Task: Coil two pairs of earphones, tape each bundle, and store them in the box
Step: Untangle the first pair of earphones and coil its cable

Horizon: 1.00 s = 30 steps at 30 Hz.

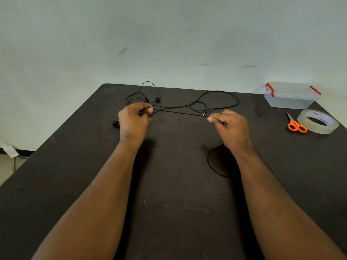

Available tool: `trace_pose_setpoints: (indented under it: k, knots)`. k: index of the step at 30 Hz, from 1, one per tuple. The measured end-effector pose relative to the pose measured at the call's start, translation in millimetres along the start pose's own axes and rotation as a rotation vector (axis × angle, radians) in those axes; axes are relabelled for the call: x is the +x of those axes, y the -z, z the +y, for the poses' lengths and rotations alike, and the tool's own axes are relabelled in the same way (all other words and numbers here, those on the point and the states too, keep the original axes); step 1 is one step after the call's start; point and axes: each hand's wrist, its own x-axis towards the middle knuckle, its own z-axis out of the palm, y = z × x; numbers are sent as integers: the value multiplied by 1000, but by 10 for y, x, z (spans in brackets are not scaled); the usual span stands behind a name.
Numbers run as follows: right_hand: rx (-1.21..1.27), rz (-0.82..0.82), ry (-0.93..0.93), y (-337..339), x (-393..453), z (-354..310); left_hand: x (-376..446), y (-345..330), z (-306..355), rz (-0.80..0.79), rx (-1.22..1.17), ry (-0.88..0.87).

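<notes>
1. The person stands at a dark brown wooden table point(169, 184), both bare forearms stretched out over it
2. The left hand point(134, 119) has its grip closed on a thin black earphone cable point(180, 113), thumb pressed against curled fingers, right where the cable's tangled end begins
3. The right hand point(230, 124) pinches the same cable between thumb and forefinger, so a straight stretch runs taut between the two hands, seemingly to pull out slack before winding
4. A loop of black cable point(211, 162) trails on the table beside the right wrist; I cannot tell which pair it belongs to
5. Behind the hands, more loose black earphone wire point(221, 92) lies in open loops on the table, with an earbud point(158, 98) near the far edge and another earbud point(115, 123) just left of the left hand
6. Neither pair looks coiled yet, so by my reckoning the task is at its very start
7. A clear plastic box with red latches point(291, 96) sits at the far right corner, lid on, kept out of the working space
8. A roll of clear tape point(318, 122) and small orange-handled scissors point(295, 124) lie just beside each other near the box, handy for the right hand when a bundle is ready
</notes>
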Motion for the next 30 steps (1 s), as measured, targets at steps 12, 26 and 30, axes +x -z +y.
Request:
trace_pose_setpoints:
  k: [12,26,30]
  knots:
    - [-84,-92,169,-173,0,-213,-419,-540,248,-314,93,-459]
    - [-45,-17,33,52,17,65,24,51,5,17,140,-223]
    - [-20,15,6,18,3,39,2,29,15,16,165,-156]
